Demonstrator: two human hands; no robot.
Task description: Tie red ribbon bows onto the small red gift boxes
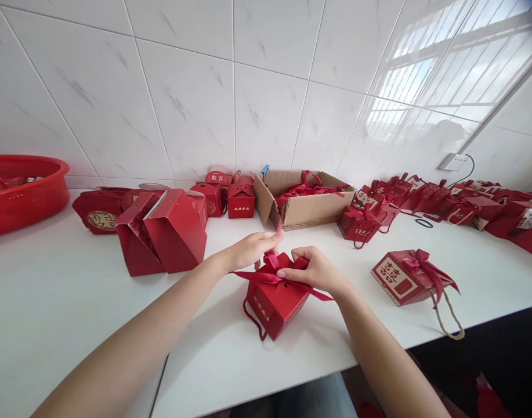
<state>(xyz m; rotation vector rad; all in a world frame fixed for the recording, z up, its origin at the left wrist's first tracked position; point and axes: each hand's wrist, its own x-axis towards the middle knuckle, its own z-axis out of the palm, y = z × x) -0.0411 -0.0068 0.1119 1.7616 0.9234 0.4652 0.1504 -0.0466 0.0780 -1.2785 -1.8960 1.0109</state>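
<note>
Pinches the red ribbon (266, 278) with thumb and curled fingers of the right hand (315, 270), atop the small red box (287, 307); curls the left hand (248, 251) at the ribbon's upper loop — cannot tell whether closed on it. Has the box just below both hands, at the white table (222, 360) — cord handle (249, 318) on its left side.

We see a white table (213, 366) bearing a red basin (26, 203) at ten o'clock, large red boxes (178, 232) at eleven, a cardboard carton (315, 213) at twelve, crowded gift boxes (466, 210) at two, a ribboned box (409, 278) at three, and our red box (274, 302) mid-dial.
</note>
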